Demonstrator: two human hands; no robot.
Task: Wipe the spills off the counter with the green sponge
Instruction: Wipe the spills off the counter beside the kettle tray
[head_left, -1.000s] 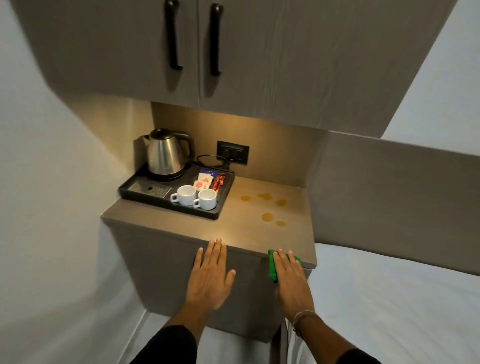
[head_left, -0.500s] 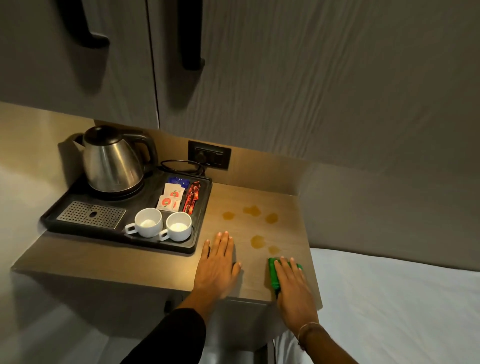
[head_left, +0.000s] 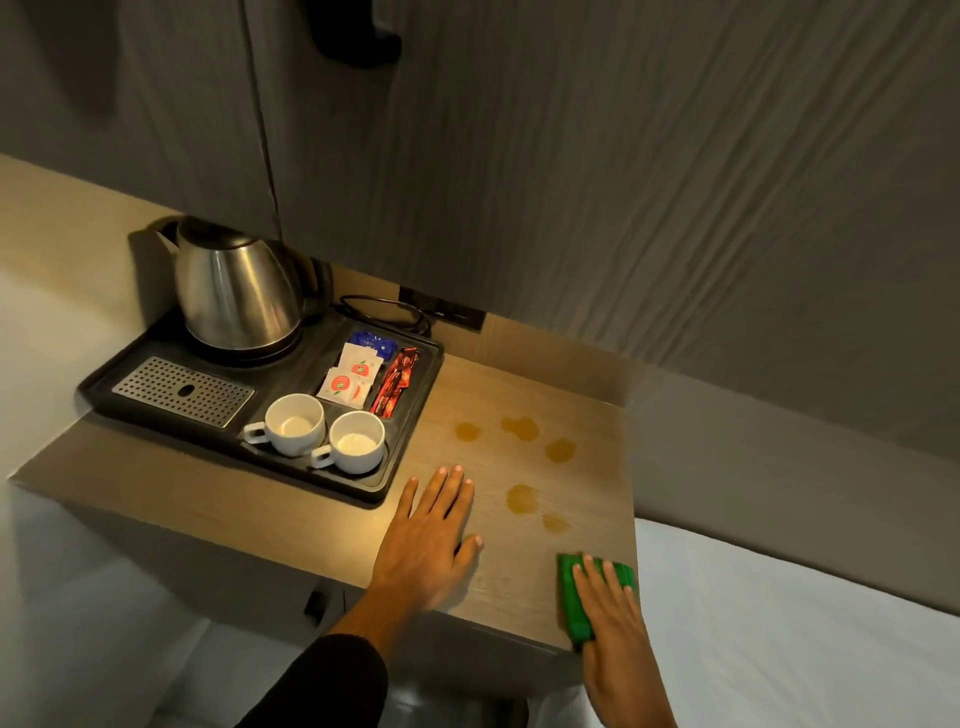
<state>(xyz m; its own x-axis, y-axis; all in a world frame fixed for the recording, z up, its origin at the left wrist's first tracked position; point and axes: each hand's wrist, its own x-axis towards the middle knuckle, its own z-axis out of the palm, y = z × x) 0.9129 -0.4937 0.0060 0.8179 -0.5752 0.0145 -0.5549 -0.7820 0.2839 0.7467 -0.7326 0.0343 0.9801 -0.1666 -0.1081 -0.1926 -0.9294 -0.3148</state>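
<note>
A green sponge (head_left: 571, 597) lies flat at the front right corner of the wooden counter (head_left: 291, 519). My right hand (head_left: 615, 639) rests on top of it with fingers spread, covering most of it. Several amber spills (head_left: 521, 498) dot the counter just beyond the sponge, some farther back (head_left: 522, 427). My left hand (head_left: 431, 540) lies flat and open on the counter, left of the spills, holding nothing.
A black tray (head_left: 410, 447) on the counter's left holds a steel kettle (head_left: 234, 291), two white cups (head_left: 296, 423), sachets (head_left: 353, 376) and a drip grille. A wall socket (head_left: 447, 312) sits behind. Cabinet doors (head_left: 571, 156) hang low overhead. A white bed (head_left: 805, 623) borders the right.
The view has come closer and lower over the counter. Both hands have slid forward onto the top; the right one stays on the sponge.
</note>
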